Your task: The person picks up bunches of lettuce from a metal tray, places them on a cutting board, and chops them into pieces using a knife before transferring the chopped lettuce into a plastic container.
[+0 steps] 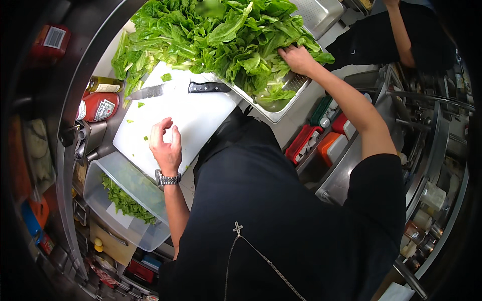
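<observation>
Over the white cutting board [201, 118] my left hand [167, 150] hovers with nothing in it, thumb and fingers apart and loosely curved. My right hand [298, 60] reaches to the right side of a big heap of green leaf lettuce [216, 42]; its fingers close on leaves there, their tips partly hidden. The heap fills and spills over a perforated metal pan [275, 114]. A knife [208, 87] with a black riveted handle lies across the board's far part, blade to the left. Small lettuce scraps [141, 105] dot the board.
Left of my wrist stands a clear plastic tub [150, 241] with cut lettuce [125, 200] inside. A red ketchup bottle [104, 107] and an oil bottle [105, 84] lie beside the board. Red and orange containers [304, 143] sit at right. Another person [401, 35] stands at the far right.
</observation>
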`<state>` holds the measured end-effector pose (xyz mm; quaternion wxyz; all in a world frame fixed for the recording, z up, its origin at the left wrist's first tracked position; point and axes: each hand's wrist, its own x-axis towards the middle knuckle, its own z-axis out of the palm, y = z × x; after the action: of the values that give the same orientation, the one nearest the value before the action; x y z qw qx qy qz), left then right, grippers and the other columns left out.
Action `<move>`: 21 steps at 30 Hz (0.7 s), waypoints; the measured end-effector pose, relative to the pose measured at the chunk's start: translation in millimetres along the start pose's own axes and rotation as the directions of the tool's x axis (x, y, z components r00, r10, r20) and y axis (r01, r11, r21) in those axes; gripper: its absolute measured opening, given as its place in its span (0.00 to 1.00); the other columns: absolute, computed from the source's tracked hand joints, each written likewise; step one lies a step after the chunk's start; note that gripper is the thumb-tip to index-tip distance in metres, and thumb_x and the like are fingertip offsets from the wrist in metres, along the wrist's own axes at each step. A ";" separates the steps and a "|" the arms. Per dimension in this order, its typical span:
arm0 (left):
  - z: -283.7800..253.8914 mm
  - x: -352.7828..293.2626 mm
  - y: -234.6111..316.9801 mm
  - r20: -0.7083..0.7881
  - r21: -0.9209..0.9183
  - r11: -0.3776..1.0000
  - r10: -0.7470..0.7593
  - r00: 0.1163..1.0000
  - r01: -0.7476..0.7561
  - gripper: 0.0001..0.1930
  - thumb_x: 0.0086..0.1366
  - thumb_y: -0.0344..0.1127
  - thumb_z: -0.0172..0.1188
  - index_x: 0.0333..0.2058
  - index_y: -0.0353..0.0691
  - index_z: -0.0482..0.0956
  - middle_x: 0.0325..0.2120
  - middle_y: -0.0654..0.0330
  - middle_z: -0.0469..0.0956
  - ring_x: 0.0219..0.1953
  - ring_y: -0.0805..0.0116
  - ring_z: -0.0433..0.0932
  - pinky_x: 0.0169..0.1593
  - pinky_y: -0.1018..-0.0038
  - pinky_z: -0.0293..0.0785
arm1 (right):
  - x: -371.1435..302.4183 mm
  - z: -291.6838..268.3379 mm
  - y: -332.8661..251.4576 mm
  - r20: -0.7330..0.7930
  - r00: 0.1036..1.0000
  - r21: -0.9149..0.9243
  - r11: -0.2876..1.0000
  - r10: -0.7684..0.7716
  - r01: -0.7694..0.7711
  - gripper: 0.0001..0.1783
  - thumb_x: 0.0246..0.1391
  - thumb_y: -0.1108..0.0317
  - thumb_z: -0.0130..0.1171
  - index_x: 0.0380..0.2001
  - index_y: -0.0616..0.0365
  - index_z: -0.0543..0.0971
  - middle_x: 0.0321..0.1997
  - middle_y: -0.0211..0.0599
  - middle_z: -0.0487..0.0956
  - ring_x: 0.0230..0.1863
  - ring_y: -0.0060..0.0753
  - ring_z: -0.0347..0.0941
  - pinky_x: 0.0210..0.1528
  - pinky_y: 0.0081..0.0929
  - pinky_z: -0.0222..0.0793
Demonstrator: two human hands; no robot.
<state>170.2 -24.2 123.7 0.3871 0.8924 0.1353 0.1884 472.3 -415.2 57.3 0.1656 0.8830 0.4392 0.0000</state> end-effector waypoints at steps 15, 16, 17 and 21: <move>12.3 -8.2 10.8 0.122 -0.311 0.947 -0.038 0.992 0.074 0.10 0.59 0.25 0.62 0.41 0.35 0.81 0.34 0.56 0.81 0.36 0.67 0.80 0.42 0.72 0.75 | -18.8 -105.5 31.8 -0.014 0.984 0.849 0.522 0.179 -0.082 0.32 0.42 0.70 0.71 0.54 0.53 0.75 0.41 0.40 0.80 0.42 0.43 0.76 0.49 0.34 0.72; 13.1 -8.0 11.8 0.150 -0.335 0.938 -0.047 0.988 0.095 0.10 0.60 0.25 0.62 0.41 0.34 0.81 0.36 0.57 0.81 0.37 0.68 0.80 0.43 0.73 0.75 | -17.8 -106.8 35.8 -0.132 0.973 0.853 0.521 0.190 0.014 0.25 0.46 0.71 0.69 0.50 0.56 0.77 0.37 0.37 0.80 0.38 0.33 0.76 0.46 0.29 0.73; 14.2 -8.0 13.8 0.151 -0.336 0.937 -0.044 0.988 0.093 0.10 0.60 0.25 0.62 0.41 0.34 0.81 0.36 0.57 0.81 0.37 0.68 0.80 0.43 0.73 0.75 | -19.9 -107.3 37.5 -0.132 0.972 0.853 0.522 0.193 0.013 0.25 0.46 0.71 0.69 0.50 0.56 0.77 0.37 0.37 0.80 0.38 0.33 0.76 0.46 0.29 0.73; 19.8 -9.7 22.8 0.278 -0.525 0.810 -0.127 0.952 0.261 0.11 0.64 0.27 0.60 0.44 0.32 0.79 0.37 0.57 0.81 0.39 0.70 0.79 0.45 0.75 0.75 | -22.6 -130.0 40.9 -0.031 0.911 0.998 0.064 0.412 0.005 0.31 0.54 0.72 0.68 0.60 0.64 0.68 0.47 0.30 0.79 0.47 0.22 0.74 0.51 0.22 0.71</move>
<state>172.5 -55.7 126.0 0.6600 0.7379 0.1201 0.0744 471.2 -417.6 195.5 -0.5410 0.8028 0.2127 -0.1328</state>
